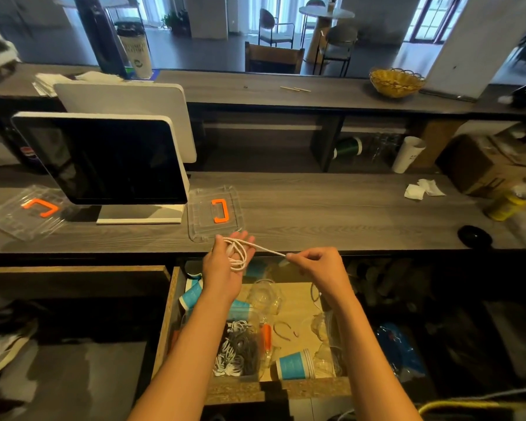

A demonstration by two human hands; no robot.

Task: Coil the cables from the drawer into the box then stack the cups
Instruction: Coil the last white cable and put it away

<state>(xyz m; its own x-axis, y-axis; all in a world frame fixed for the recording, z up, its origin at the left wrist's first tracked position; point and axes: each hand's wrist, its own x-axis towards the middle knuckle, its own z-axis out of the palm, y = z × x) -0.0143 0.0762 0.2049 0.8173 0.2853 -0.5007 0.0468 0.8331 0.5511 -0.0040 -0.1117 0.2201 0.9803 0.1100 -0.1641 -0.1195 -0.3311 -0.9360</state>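
We hold a white cable (240,253) between our two hands above the open drawer (289,387). Our left hand (227,262) is turned palm up with its fingers spread and nearly straight, and several loops of the cable lie wound around them. From those loops a single strand runs taut to the right, where our right hand (318,264) pinches it between thumb and forefinger, the other fingers curled in. The two hands are near each other, joined only by that strand.

Just beyond the left hand, on the grey counter (346,208), lies a clear lid with an orange handle (216,212); a second clear lid (28,211) lies farther to the left, past the monitor (104,159).

Below both wrists, the drawer holds a clear box (240,350) with grey and white cables bundled in it. Blue paper cups (295,364) lie on their sides around the box: one below the right forearm, others beneath the left wrist. Clear plastic cups (266,294) lie between our forearms.
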